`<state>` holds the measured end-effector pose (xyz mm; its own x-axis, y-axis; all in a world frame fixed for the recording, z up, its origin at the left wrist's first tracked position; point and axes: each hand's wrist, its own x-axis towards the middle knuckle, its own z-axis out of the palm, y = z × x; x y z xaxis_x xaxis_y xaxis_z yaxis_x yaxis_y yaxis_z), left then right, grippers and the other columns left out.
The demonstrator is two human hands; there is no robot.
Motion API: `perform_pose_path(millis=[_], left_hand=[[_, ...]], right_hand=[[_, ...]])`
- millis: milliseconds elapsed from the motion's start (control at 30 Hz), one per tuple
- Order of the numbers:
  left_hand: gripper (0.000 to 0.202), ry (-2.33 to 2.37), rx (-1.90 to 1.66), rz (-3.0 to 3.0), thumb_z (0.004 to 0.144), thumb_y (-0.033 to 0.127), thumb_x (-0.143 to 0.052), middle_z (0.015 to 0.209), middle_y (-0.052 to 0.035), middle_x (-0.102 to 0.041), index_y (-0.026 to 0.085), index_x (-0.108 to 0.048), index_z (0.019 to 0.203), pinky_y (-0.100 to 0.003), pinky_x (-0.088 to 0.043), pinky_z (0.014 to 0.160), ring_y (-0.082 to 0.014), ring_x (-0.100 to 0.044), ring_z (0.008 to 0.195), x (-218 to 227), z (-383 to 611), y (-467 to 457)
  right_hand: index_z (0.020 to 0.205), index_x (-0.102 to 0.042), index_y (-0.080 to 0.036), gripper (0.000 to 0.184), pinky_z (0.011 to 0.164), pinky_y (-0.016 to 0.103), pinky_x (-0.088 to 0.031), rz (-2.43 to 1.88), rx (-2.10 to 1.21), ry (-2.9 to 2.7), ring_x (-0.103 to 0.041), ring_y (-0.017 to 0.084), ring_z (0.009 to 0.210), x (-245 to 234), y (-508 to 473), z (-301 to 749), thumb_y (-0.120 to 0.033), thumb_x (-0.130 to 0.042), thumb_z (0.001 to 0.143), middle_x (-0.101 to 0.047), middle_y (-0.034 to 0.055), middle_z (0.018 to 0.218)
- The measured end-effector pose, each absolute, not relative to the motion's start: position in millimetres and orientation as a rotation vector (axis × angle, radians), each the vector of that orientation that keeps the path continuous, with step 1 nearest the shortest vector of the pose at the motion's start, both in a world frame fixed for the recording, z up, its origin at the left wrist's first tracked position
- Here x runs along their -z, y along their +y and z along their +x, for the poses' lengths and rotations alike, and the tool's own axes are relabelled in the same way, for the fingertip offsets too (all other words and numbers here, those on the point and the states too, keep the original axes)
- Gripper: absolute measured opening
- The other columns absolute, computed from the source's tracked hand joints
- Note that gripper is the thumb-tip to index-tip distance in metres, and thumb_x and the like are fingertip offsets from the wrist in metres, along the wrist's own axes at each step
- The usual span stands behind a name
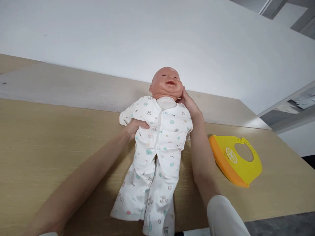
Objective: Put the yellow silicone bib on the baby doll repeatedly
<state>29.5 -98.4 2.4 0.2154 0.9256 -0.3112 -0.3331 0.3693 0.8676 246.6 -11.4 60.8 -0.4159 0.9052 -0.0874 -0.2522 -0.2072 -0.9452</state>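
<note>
A baby doll [159,131] in white patterned pajamas faces me, its head toward the white wall and its trouser legs toward me. My left hand [136,127] grips its torso under the arm, thumb on the chest and the other fingers hidden behind. Behind the doll's head and neck, my right hand [188,102] is wrapped, most of its fingers out of sight. To the right of my right forearm lies a yellow bib [252,167] with an orange pocket and a white citrus print.
The wooden table [61,137] spans the view beneath the doll. A pale ledge [81,87] runs along its back, with a white wall [110,36] beyond. The table's right front edge borders a grey floor [287,224].
</note>
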Motion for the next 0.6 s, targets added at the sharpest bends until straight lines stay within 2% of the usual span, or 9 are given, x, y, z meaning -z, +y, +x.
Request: perform_pose_path(millis=[200, 433, 600], left_hand=[[0.03, 1.041, -0.899, 0.697, 0.043, 0.012, -0.067, 0.071, -0.0097, -0.074, 0.014, -0.071, 0.072, -0.041, -0.056, 0.069, -0.0314, -0.07, 0.068, 6.5, 29.9, -98.1], [0.036, 0.993, -0.941, 0.708, 0.042, 0.015, -0.068, 0.078, -0.0081, -0.076, 0.014, -0.073, 0.077, -0.036, -0.056, 0.064, -0.0278, -0.07, 0.069, 19.8, 25.2, -95.2], [0.026, 1.033, -0.917, 0.681, 0.042, 0.013, -0.063, 0.066, -0.007, -0.073, 0.014, -0.072, 0.067, -0.033, -0.054, 0.057, -0.0242, -0.066, 0.059, 22.7, 22.6, -93.2]], right_hand=[[0.118, -0.059, -0.015, 0.067, 0.1, 0.043, -0.053, -0.888, -1.809, -1.141, -0.061, 0.024, 0.11, -47.4, -3.3, 244.3, -0.073, -0.045, 0.088, -0.066, 0.01, 0.092], [0.109, -0.063, -0.013, 0.072, 0.094, 0.042, -0.055, -1.073, -1.87, -1.12, -0.063, 0.027, 0.103, -23.6, 3.6, 237.6, -0.078, -0.049, 0.082, -0.066, 0.0133, 0.094], [0.108, -0.062, -0.014, 0.07, 0.09, 0.04, -0.055, -1.084, -1.917, -1.078, -0.064, 0.026, 0.102, -3.5, 14.2, 232.8, -0.078, -0.049, 0.082, -0.066, 0.013, 0.095]])
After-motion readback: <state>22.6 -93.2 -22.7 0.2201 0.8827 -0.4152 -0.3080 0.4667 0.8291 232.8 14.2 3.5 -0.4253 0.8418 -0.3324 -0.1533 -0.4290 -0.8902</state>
